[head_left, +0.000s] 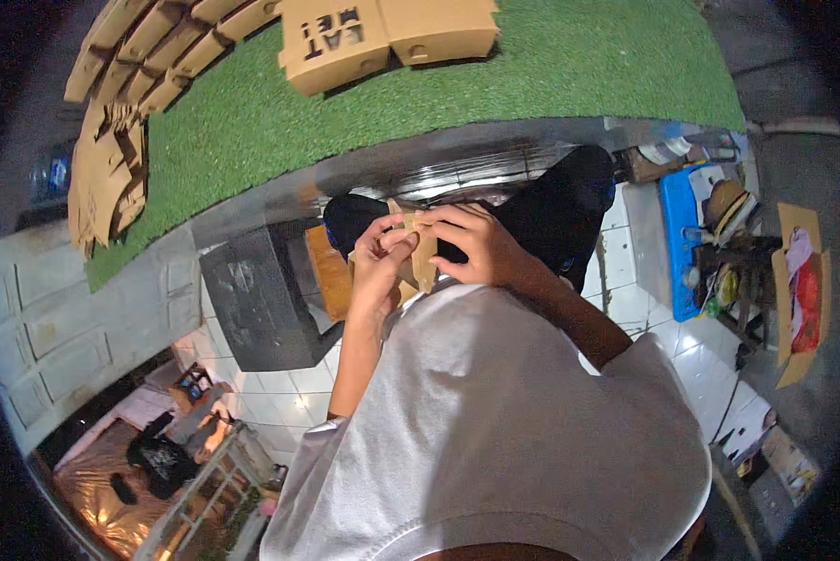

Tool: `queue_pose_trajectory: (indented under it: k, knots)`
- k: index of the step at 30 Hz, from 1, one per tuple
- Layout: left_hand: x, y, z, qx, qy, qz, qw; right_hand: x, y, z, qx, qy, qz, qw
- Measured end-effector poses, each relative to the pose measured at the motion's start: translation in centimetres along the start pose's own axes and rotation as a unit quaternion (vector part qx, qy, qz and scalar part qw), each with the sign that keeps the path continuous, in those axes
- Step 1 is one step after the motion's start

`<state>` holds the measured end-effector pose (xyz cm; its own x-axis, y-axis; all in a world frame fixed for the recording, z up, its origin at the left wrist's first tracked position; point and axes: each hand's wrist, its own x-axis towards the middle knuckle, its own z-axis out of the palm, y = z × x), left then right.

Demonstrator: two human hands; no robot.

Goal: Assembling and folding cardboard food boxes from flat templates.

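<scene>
A small piece of folded brown cardboard (424, 265) is held over my lap, close to the front of my shirt. My left hand (380, 265) pinches it from the left, thumb and fingers closed on its upper part. On the other side my right hand (482, 245) has its fingertips on the top of the same cardboard, with the thumb held lower beside it. The fingers hide much of the piece, so its full shape cannot be made out.
Ahead lies a table covered in green artificial turf (532, 84). It bears two joined cardboard boxes (410, 37), rows of stacked boxes (153, 56) and flat cardboard blanks (107, 182). A black case (256, 299) stands left, a blue tray (682, 248) and open carton (803, 290) right.
</scene>
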<state>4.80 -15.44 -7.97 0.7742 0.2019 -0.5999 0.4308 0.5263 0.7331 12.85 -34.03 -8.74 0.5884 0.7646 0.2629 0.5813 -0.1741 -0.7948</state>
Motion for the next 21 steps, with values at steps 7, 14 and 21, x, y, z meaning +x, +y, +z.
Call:
queue_pose_trajectory:
  k: [7,14,21]
  knots:
    - [0.2,-0.7,-0.8,0.023,-0.002,0.018,1.0,-0.3,-1.1,0.8,0.02,0.004,0.016,1.0]
    - [1.7,-1.0,-1.1,0.085,-0.027,0.064,0.994,-1.5,-2.2,-1.2,0.032,0.017,0.042,0.998]
    - [2.1,-0.4,0.2,0.045,-0.036,0.073,0.996,-2.1,-2.1,-0.1,0.063,0.071,0.032,0.995]
